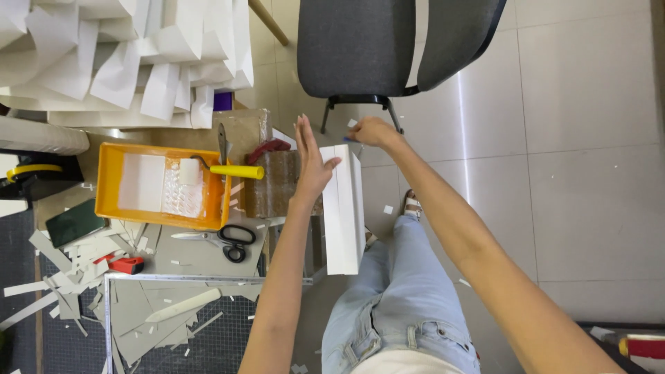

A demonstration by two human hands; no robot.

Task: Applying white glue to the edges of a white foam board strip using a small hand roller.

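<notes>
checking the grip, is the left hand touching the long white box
Touching: the head view shows the left hand lying flat against the side of the long white box, thumb over its top edge.

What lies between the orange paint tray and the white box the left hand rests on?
In the head view, a brown block sits between the orange tray and the white box; the roller's yellow handle points toward it.

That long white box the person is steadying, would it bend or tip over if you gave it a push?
The long white box looks stiff: its edges run straight though much of it seems to jut past the work surface. It is probably light for its size, since the left hand braces it with flat fingers only. So narrow and overhanging, it might tip easily.
</notes>
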